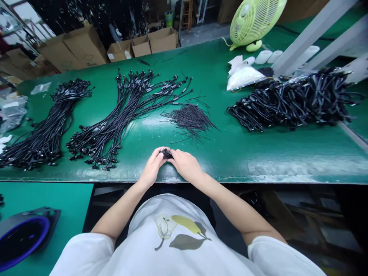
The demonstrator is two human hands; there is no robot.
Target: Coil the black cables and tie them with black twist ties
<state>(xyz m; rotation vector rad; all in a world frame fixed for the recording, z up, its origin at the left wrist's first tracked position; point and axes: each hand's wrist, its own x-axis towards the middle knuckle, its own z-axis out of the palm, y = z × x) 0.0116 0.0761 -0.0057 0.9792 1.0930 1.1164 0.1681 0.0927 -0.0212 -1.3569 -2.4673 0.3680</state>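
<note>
Small black plastic piece (166, 154) is being pinched between left hand (151, 166) and right hand (186, 165), fingers of both clenched on it. It is being held at the near edge of the green counter (244, 153), just in front of the loose pile of thin black ties (190, 119). Fanned bundle of black cables (126, 111) is lying left of that pile, tangled black cable heap (293, 99) right of it.

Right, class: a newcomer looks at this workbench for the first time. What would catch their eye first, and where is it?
Black cables cover the green table: a left bundle, a middle bundle and a tangled heap at the right. At the near edge, the left hand and right hand pinch a small black part between them. A pale green fan stands at the far edge.
</note>
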